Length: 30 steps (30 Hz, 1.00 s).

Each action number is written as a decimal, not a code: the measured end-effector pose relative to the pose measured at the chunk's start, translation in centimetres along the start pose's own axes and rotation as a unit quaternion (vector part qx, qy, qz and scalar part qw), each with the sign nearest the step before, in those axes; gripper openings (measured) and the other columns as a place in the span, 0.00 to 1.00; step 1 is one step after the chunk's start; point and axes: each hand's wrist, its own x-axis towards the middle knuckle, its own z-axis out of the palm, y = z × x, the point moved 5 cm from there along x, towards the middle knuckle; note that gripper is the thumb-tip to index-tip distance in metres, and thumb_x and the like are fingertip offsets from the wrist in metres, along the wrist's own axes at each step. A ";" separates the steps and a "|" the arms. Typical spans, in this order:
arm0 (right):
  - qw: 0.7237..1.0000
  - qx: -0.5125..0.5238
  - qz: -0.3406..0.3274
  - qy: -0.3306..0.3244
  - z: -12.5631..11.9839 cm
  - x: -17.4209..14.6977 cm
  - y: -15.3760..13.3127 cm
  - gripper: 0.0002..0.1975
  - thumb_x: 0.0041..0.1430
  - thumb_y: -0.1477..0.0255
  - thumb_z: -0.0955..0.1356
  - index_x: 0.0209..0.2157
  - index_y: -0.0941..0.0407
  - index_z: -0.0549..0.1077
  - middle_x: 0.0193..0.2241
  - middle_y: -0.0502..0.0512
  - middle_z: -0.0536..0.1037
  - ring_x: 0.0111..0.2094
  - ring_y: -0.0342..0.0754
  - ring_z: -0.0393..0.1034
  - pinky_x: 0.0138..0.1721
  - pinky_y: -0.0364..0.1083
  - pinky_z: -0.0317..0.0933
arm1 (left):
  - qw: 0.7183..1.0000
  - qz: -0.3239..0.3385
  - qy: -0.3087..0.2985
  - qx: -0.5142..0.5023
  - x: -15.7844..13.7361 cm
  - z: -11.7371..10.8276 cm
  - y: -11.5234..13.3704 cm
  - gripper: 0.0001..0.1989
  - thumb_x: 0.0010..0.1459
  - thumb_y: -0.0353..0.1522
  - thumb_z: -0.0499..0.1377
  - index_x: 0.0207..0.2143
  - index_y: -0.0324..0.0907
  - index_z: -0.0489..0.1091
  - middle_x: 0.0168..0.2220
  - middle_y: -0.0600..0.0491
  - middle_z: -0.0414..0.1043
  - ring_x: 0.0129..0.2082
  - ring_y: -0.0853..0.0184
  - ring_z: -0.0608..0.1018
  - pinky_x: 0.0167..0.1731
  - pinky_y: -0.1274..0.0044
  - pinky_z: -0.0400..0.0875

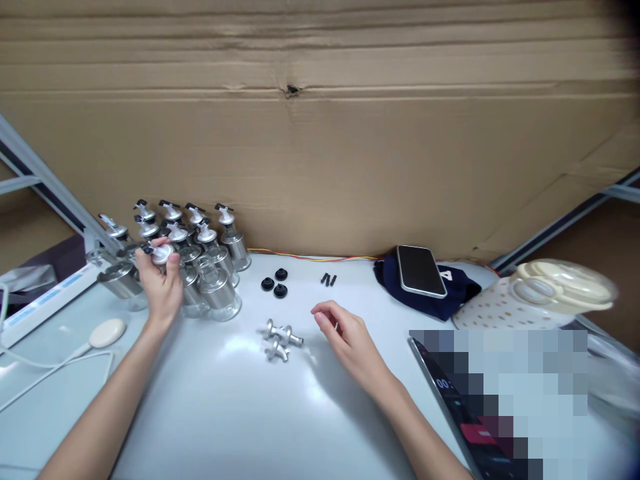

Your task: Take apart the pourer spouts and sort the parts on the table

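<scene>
One metal pourer stopper (163, 254) with a black lever, at the front of the cluster of steel-sleeved glass bottles (219, 287) on the bench (200, 407), the left hand (163, 287) closed on its rim between thumb and fingers; whether it is seated in a neck, I cannot tell. Likely light, rigid and a little slick, best taken by the broad collar, the glass nearby being breakable. One right hand (350, 337), fingers loosely curled and slightly apart, nothing visible in it, beside loose metal spouts (287, 335).
</scene>
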 end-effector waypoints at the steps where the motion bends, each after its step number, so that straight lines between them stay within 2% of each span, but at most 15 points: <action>1: 1.000 0.002 -0.001 0.007 -0.1 0.0 0.0 0.11 0.64 0.65 0.58 0.33 0.54 0.69 0.25 0.49 0.71 0.26 0.43 0.63 0.29 0.42 0.57 | 1.000 0.009 0.011 0.001 0.2 -0.2 0.6 0.27 0.55 0.52 0.54 0.43 0.38 0.61 0.40 0.50 0.66 0.37 0.67 0.71 0.45 0.72 0.66; 5: 0.999 0.019 -0.009 0.042 -0.7 0.0 0.1 0.12 0.63 0.65 0.59 0.33 0.55 0.69 0.25 0.49 0.71 0.25 0.43 0.63 0.29 0.41 0.57 | 0.994 0.064 0.081 -0.029 0.1 -1.1 4.5 0.26 0.56 0.52 0.53 0.41 0.38 0.59 0.39 0.52 0.63 0.38 0.69 0.68 0.46 0.74 0.63; 6: 0.998 0.024 -0.010 0.051 -0.9 0.0 0.1 0.12 0.63 0.65 0.59 0.33 0.55 0.69 0.25 0.49 0.70 0.25 0.43 0.63 0.29 0.41 0.57 | 0.992 0.079 0.079 -0.062 -0.4 -1.0 5.8 0.24 0.56 0.51 0.54 0.40 0.38 0.58 0.36 0.53 0.63 0.35 0.70 0.69 0.43 0.75 0.64; 7: 0.998 0.029 -0.010 0.061 -1.1 0.0 0.1 0.12 0.63 0.65 0.59 0.33 0.55 0.69 0.24 0.49 0.70 0.25 0.43 0.62 0.28 0.41 0.57 | 0.990 0.085 0.049 -0.103 -1.2 -0.7 7.0 0.22 0.56 0.49 0.56 0.39 0.39 0.58 0.32 0.56 0.63 0.31 0.71 0.68 0.38 0.77 0.64; 9: 0.996 0.037 -0.005 0.078 -1.4 -0.1 0.1 0.13 0.63 0.64 0.59 0.33 0.56 0.69 0.24 0.49 0.69 0.24 0.43 0.61 0.27 0.41 0.56 | 0.981 0.054 -0.091 -0.164 -3.9 1.1 9.3 0.18 0.57 0.45 0.56 0.38 0.40 0.60 0.28 0.57 0.64 0.26 0.71 0.67 0.30 0.79 0.64; 11: 0.995 0.045 0.002 0.089 -1.7 -0.1 0.1 0.13 0.62 0.63 0.59 0.32 0.56 0.70 0.23 0.49 0.68 0.23 0.42 0.61 0.26 0.41 0.55 | 0.955 -0.004 -0.235 -0.180 -7.7 3.1 11.0 0.15 0.57 0.43 0.57 0.38 0.41 0.63 0.30 0.55 0.66 0.28 0.70 0.69 0.30 0.79 0.64; 13: 0.995 0.056 0.008 0.081 -1.9 0.0 0.2 0.14 0.62 0.62 0.59 0.31 0.56 0.70 0.23 0.48 0.67 0.23 0.42 0.60 0.25 0.41 0.54 | 0.888 -0.081 -0.404 -0.203 -12.2 5.2 12.0 0.11 0.57 0.39 0.57 0.37 0.41 0.63 0.30 0.55 0.67 0.28 0.70 0.70 0.30 0.78 0.65; 14: 0.996 0.062 0.011 0.065 -1.8 0.0 0.2 0.15 0.62 0.62 0.59 0.31 0.56 0.70 0.22 0.48 0.66 0.23 0.42 0.59 0.25 0.41 0.54 | 0.854 -0.111 -0.464 -0.210 -14.2 5.9 12.3 0.11 0.56 0.38 0.57 0.37 0.41 0.63 0.30 0.54 0.67 0.29 0.69 0.70 0.31 0.78 0.65; 16: 0.997 0.072 0.026 0.016 -1.6 0.1 0.3 0.16 0.62 0.61 0.58 0.29 0.57 0.70 0.20 0.47 0.63 0.21 0.42 0.57 0.24 0.41 0.52 | 0.799 -0.167 -0.534 -0.221 -17.1 6.8 12.4 0.10 0.53 0.36 0.57 0.35 0.41 0.61 0.26 0.57 0.64 0.25 0.71 0.67 0.28 0.79 0.62; 18: 0.994 0.081 0.048 -0.047 -1.2 0.1 0.5 0.17 0.62 0.62 0.58 0.28 0.57 0.70 0.19 0.46 0.61 0.21 0.41 0.54 0.24 0.41 0.50 | 0.772 -0.207 -0.557 -0.226 -18.6 7.2 12.1 0.11 0.50 0.35 0.58 0.33 0.41 0.58 0.23 0.59 0.61 0.22 0.72 0.63 0.25 0.80 0.59; 23: 0.967 0.134 0.094 -0.196 -0.1 -0.5 0.2 0.12 0.57 0.65 0.64 0.26 0.58 0.70 0.20 0.46 0.64 0.23 0.40 0.55 0.26 0.41 0.51 | 0.755 -0.263 -0.551 -0.238 -19.6 7.2 11.0 0.14 0.48 0.36 0.58 0.32 0.42 0.55 0.24 0.59 0.57 0.22 0.73 0.59 0.22 0.81 0.54; 28: 0.942 0.177 0.133 -0.251 0.0 -1.0 0.4 0.08 0.55 0.69 0.66 0.29 0.59 0.73 0.22 0.47 0.67 0.24 0.40 0.58 0.28 0.40 0.54 | 0.735 -0.294 -0.560 -0.246 -20.1 7.4 10.6 0.15 0.50 0.36 0.59 0.35 0.42 0.54 0.27 0.58 0.57 0.24 0.73 0.61 0.24 0.81 0.55; 30: 0.942 0.164 0.133 -0.262 -0.1 -1.0 0.8 0.08 0.57 0.69 0.65 0.32 0.58 0.74 0.23 0.47 0.68 0.25 0.40 0.60 0.29 0.41 0.55 | 0.713 -0.315 -0.569 -0.262 -20.2 7.5 10.7 0.18 0.50 0.37 0.60 0.36 0.43 0.54 0.29 0.57 0.59 0.26 0.73 0.62 0.25 0.81 0.56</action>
